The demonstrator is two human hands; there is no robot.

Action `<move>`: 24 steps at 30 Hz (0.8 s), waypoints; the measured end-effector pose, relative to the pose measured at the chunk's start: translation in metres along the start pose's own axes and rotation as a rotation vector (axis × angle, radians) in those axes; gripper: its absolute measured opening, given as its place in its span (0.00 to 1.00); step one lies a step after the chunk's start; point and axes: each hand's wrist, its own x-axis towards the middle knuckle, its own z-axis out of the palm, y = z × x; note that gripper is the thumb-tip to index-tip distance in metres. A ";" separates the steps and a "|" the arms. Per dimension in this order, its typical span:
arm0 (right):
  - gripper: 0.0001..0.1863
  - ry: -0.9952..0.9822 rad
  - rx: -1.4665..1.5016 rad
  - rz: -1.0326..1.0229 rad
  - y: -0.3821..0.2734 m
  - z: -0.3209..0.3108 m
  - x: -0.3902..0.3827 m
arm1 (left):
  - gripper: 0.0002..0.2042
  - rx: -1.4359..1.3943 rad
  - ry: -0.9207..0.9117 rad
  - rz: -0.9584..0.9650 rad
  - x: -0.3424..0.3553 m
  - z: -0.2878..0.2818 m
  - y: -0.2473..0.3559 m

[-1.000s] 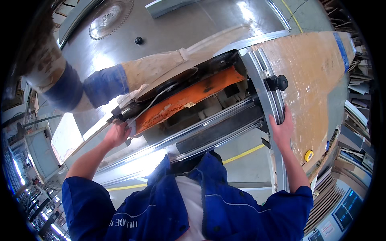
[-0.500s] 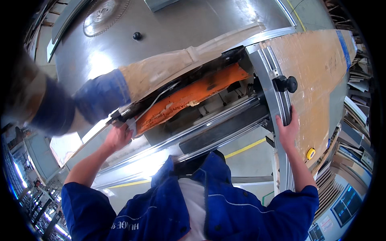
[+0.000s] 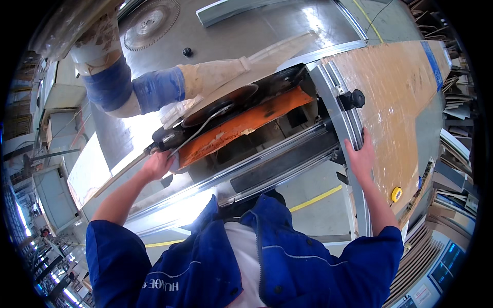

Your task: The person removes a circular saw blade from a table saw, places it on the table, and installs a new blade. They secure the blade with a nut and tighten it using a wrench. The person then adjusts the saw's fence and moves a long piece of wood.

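Note:
My left hand [image 3: 158, 166] is closed at the lower end of a thin, bent metal rod [image 3: 201, 128], beside the left end of a long opening in the saw machine. The rod's far end lies against a dark round saw blade [image 3: 241, 96] inside the opening. An orange guard flap [image 3: 246, 124] with a ragged edge slants along the opening, just in front of the blade. At the right, my right hand [image 3: 361, 155] grips the edge of a grooved aluminium rail [image 3: 336, 82], below a black knob [image 3: 352, 99]. Its fingers are partly hidden by the rail.
A taped hose [image 3: 156, 96] and a clear guard [image 3: 277, 54] hang over the opening. On the steel table [image 3: 205, 38] lie a loose toothed saw blade [image 3: 152, 24] and a small black knob [image 3: 187, 52]. A yellow tape measure [image 3: 396, 194] sits on the brown board [image 3: 390, 128] at right.
The view has shifted, so the hose stands farther right and more of the dark blade shows. Both hands keep their places on the rod and the rail.

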 end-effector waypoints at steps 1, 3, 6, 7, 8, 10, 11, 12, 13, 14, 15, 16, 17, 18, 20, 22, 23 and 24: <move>0.43 0.007 0.000 -0.016 0.003 0.001 0.000 | 0.16 0.012 -0.034 -0.029 0.001 0.000 -0.003; 0.43 0.018 -0.005 -0.040 0.009 0.004 0.000 | 0.17 0.031 -0.102 -0.087 0.002 0.000 -0.004; 0.43 0.002 -0.008 -0.038 0.010 0.005 0.000 | 0.17 0.081 -0.144 -0.127 0.001 -0.004 0.001; 0.42 -0.021 -0.003 -0.022 0.006 0.001 0.000 | 0.17 0.096 -0.162 -0.151 0.001 -0.009 0.009; 0.42 -0.044 0.003 -0.005 0.002 -0.002 0.000 | 0.17 0.111 -0.179 -0.174 0.001 -0.015 0.019; 0.42 -0.045 0.001 -0.007 0.000 -0.004 0.000 | 0.17 0.122 -0.193 -0.189 0.001 -0.017 0.022; 0.42 -0.046 0.000 -0.008 -0.001 -0.005 0.000 | 0.17 0.118 -0.189 -0.182 0.000 -0.015 0.018; 0.42 -0.054 0.004 -0.001 -0.003 -0.005 0.001 | 0.17 0.115 -0.189 -0.173 0.001 -0.015 0.018; 0.42 -0.061 0.008 0.005 -0.006 -0.006 0.001 | 0.17 0.104 -0.140 -0.139 -0.001 -0.015 0.020; 0.42 -0.069 0.011 0.011 -0.007 -0.007 0.002 | 0.17 0.093 -0.091 -0.105 -0.004 -0.016 0.022; 0.42 -0.065 0.006 0.011 -0.005 -0.006 0.002 | 0.16 0.082 -0.043 -0.072 -0.006 -0.019 0.026; 0.43 -0.062 0.001 0.011 -0.002 -0.004 0.001 | 0.16 0.061 -0.076 -0.122 -0.005 -0.024 0.030; 0.43 -0.059 -0.004 0.011 0.001 -0.002 0.001 | 0.16 0.041 -0.110 -0.173 -0.003 -0.029 0.035; 0.43 -0.040 -0.001 -0.006 0.005 0.001 0.001 | 0.16 0.021 -0.141 -0.226 -0.003 -0.034 0.040; 0.43 -0.001 0.006 -0.038 0.012 0.006 0.001 | 0.15 0.031 -0.134 -0.248 -0.003 -0.044 0.051; 0.43 -0.012 0.011 -0.037 0.009 0.005 0.002 | 0.15 0.029 -0.140 -0.264 0.000 -0.045 0.051; 0.43 -0.018 0.014 -0.035 0.007 0.003 0.003 | 0.16 0.024 -0.151 -0.269 0.001 -0.043 0.048; 0.43 -0.047 0.010 -0.009 0.003 -0.001 0.000 | 0.16 0.018 -0.169 -0.276 -0.001 -0.038 0.043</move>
